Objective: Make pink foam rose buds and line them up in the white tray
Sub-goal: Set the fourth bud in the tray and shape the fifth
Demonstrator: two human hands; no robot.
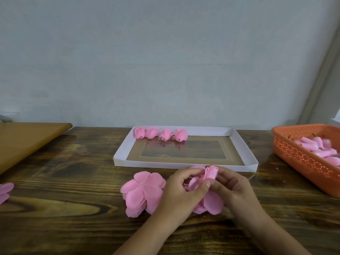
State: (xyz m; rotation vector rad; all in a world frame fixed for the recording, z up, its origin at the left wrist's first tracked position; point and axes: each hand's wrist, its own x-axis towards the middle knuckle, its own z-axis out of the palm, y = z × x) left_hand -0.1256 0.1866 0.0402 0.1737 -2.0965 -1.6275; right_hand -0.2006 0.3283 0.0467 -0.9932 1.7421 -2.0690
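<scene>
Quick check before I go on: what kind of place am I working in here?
Probably a small craft workbench at home or in a workshop: a dark wooden table against a bare pale wall, a white tray holding four pink buds, and an orange basket of pink parts.

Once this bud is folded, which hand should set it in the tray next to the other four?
Probably the right hand. It pinches the bud nearest the tray, and the free space in the row lies on its side. The left hand is only folding petals and sits by the petal stack.
</scene>
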